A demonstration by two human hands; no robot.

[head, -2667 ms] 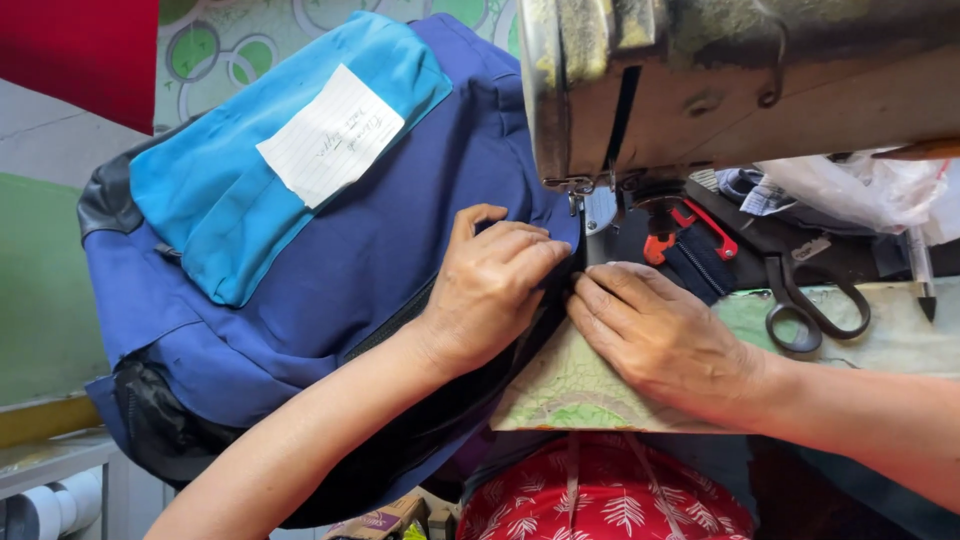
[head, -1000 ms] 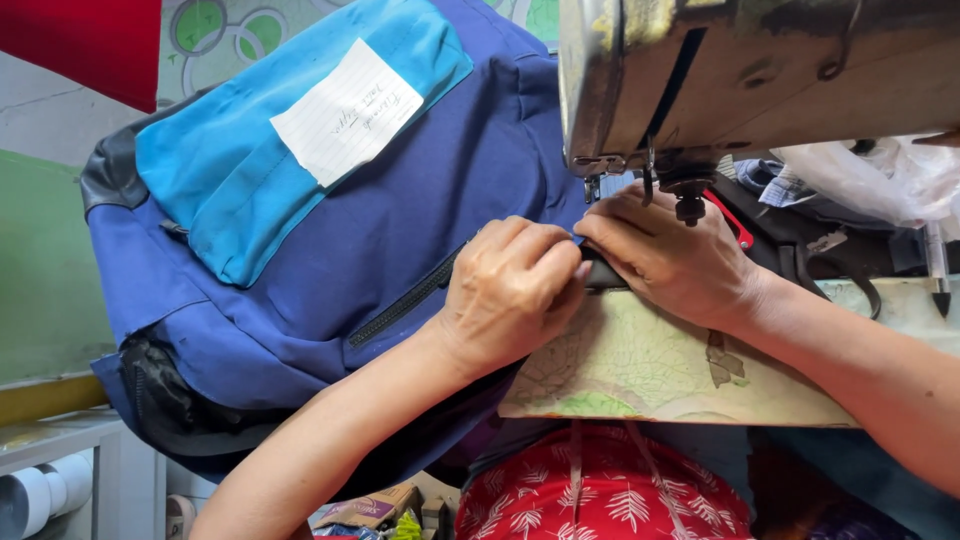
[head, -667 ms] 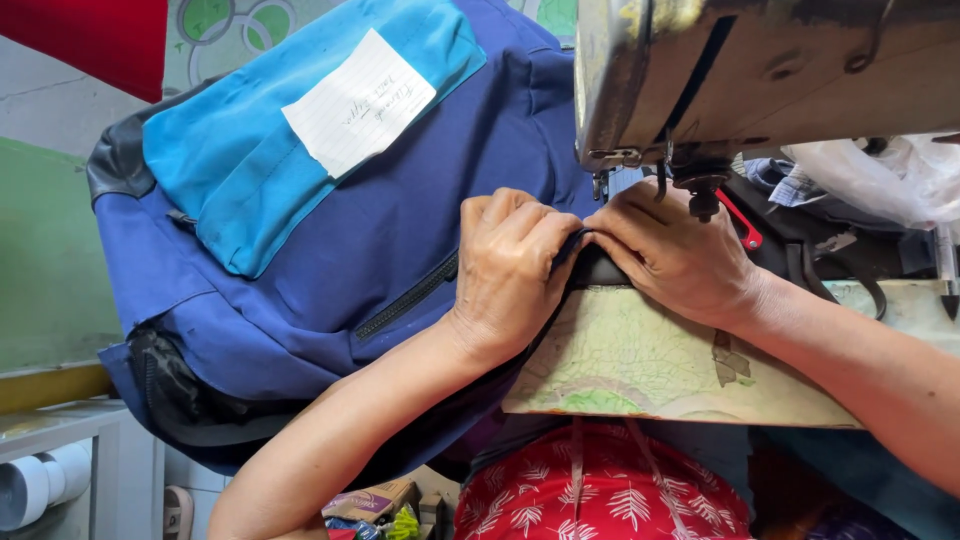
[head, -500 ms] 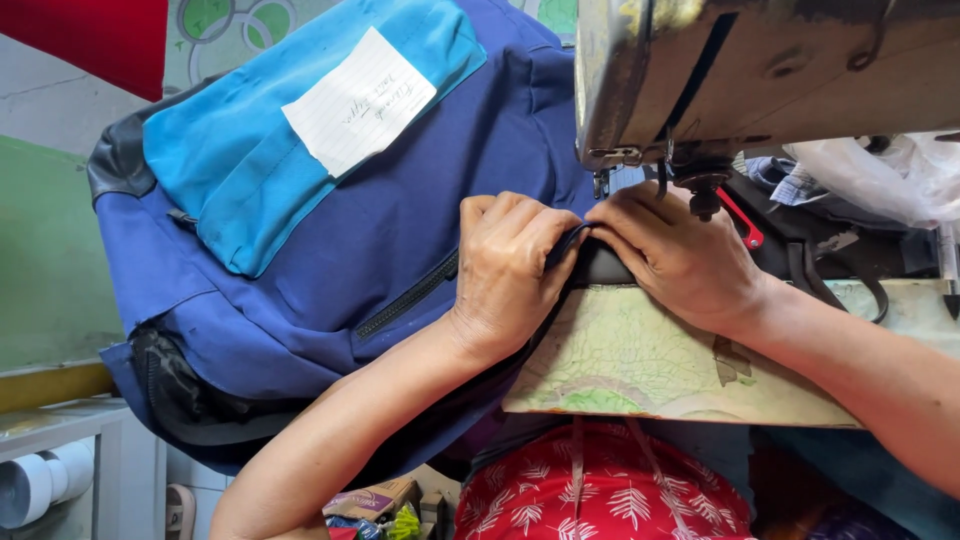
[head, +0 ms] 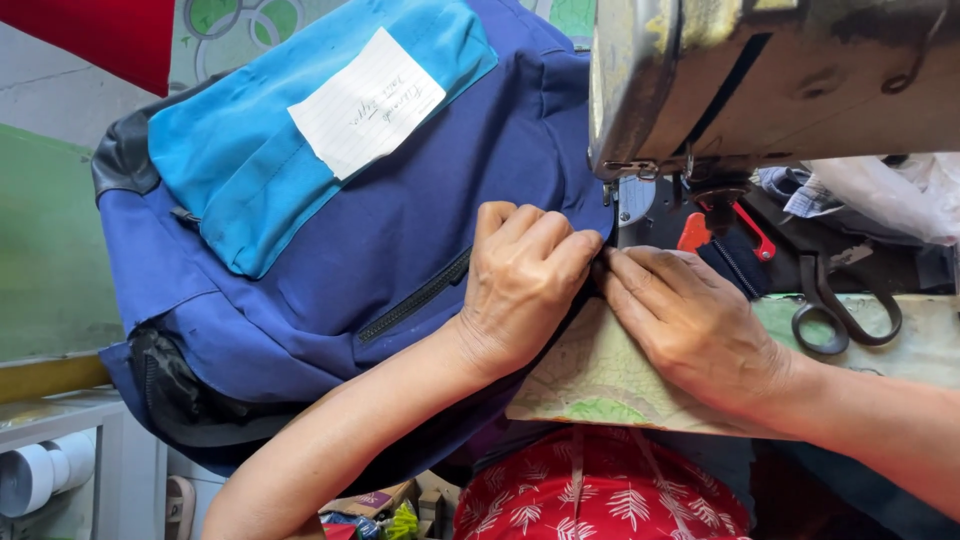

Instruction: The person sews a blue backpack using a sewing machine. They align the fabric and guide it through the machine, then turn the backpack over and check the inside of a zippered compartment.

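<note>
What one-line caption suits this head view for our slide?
Two bare hands, left hand and right hand, press a dark blue fabric backpack under a worn metal sewing machine.

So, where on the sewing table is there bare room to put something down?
One bare patch of table lies below the right hand, by the near edge. A smaller one lies right of the scissors. Under the sewing machine it is crowded: both hands, the left hand on the backpack.

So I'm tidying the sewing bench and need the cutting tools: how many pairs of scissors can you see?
1. The scissors lie on the table right of the right hand, under the sewing machine. More may be hidden behind the machine or the blue backpack.
</note>
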